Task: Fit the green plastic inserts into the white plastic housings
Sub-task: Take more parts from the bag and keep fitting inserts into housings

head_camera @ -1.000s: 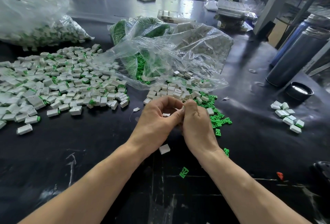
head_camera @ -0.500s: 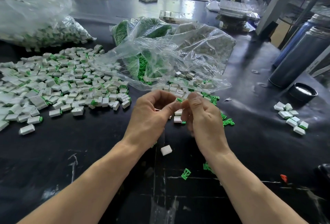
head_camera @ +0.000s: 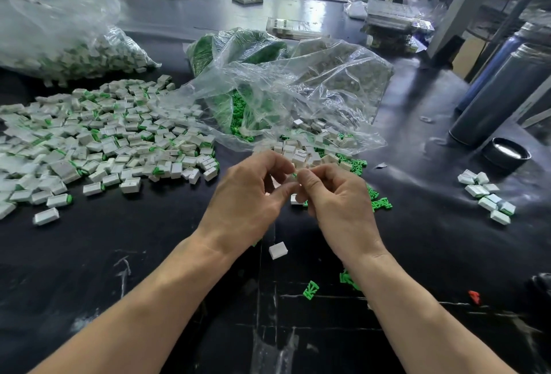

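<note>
My left hand and my right hand meet fingertip to fingertip above the black table. Between the fingertips a small green insert shows; the fingers hide most of it, and I cannot tell whether a white housing is held with it. A heap of white housings with green inserts fitted covers the left of the table. Loose white housings and loose green inserts lie just beyond my hands. One white housing lies between my wrists.
An open clear plastic bag with green inserts and housings lies behind my hands. Another bag of white parts sits far left. A small group of housings, a black cap and dark cylinders are at the right. A green insert lies near the front.
Both hands have lifted off the pile of loose parts and come toward me, fingertips still together. A green insert now shows between them.
</note>
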A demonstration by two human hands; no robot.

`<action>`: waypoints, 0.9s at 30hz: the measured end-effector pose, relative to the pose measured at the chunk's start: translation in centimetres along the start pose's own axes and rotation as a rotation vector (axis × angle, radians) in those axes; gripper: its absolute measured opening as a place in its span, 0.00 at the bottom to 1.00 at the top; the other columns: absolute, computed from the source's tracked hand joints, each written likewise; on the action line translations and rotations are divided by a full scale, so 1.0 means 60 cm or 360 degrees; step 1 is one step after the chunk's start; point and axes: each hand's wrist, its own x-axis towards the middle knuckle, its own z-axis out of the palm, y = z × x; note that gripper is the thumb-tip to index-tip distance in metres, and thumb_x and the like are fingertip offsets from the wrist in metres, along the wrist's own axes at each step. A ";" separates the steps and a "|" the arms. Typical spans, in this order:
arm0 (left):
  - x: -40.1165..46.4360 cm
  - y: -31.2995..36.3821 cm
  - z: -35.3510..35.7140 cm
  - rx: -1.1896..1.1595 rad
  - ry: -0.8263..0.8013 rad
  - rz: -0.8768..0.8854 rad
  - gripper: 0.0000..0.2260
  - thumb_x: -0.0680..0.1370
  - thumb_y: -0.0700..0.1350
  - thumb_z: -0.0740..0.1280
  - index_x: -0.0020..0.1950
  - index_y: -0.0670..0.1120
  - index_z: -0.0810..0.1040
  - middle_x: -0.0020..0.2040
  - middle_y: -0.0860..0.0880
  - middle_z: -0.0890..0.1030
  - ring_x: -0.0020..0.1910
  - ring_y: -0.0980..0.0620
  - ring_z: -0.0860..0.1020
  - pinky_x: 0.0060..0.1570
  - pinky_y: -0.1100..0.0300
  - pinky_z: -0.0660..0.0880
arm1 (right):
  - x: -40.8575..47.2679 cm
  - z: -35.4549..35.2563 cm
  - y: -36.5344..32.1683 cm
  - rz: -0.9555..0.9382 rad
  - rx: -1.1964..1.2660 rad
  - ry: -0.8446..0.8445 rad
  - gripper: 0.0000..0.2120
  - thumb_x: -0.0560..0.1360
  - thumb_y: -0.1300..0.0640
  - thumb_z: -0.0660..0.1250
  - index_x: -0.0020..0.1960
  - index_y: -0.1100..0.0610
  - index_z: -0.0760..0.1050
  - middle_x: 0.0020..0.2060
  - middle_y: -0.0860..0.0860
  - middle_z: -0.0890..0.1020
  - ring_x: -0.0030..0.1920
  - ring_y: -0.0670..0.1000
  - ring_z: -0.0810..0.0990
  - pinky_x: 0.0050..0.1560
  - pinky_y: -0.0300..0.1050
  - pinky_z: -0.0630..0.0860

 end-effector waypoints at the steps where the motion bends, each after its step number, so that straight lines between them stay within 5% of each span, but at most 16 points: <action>1: 0.001 0.000 -0.004 0.0079 0.0014 0.0018 0.07 0.76 0.50 0.76 0.51 0.57 0.81 0.41 0.60 0.80 0.37 0.60 0.77 0.38 0.70 0.71 | 0.001 0.000 0.001 0.0014 -0.0021 0.0016 0.09 0.81 0.52 0.71 0.43 0.50 0.82 0.34 0.49 0.84 0.29 0.42 0.76 0.37 0.42 0.71; 6: 0.018 -0.023 -0.038 0.0547 0.0240 0.0035 0.08 0.76 0.48 0.76 0.54 0.50 0.82 0.48 0.56 0.79 0.46 0.58 0.76 0.53 0.61 0.73 | 0.006 -0.004 0.002 0.0049 -0.0063 0.0153 0.05 0.83 0.55 0.68 0.48 0.50 0.81 0.37 0.47 0.85 0.32 0.41 0.76 0.40 0.44 0.72; 15: 0.049 -0.068 -0.090 0.1201 0.0454 -0.0346 0.07 0.77 0.46 0.73 0.55 0.48 0.85 0.50 0.44 0.82 0.53 0.40 0.78 0.54 0.45 0.71 | 0.014 -0.013 0.004 0.0136 0.0000 0.0155 0.03 0.82 0.57 0.70 0.50 0.51 0.82 0.29 0.47 0.81 0.28 0.42 0.74 0.36 0.43 0.72; 21: 0.049 -0.071 -0.089 0.1197 0.0438 -0.0352 0.11 0.79 0.47 0.71 0.61 0.49 0.84 0.57 0.42 0.80 0.60 0.39 0.75 0.61 0.43 0.69 | 0.017 -0.025 0.002 0.0096 -0.0032 0.0215 0.07 0.80 0.51 0.72 0.46 0.52 0.82 0.22 0.44 0.76 0.22 0.41 0.71 0.27 0.32 0.68; 27: 0.031 -0.040 -0.065 0.0651 0.0215 -0.0082 0.01 0.77 0.47 0.75 0.48 0.51 0.85 0.46 0.54 0.81 0.42 0.55 0.77 0.49 0.55 0.76 | 0.023 -0.043 -0.002 0.0147 -0.0046 0.0259 0.18 0.82 0.42 0.67 0.41 0.53 0.84 0.22 0.45 0.70 0.22 0.43 0.66 0.27 0.35 0.65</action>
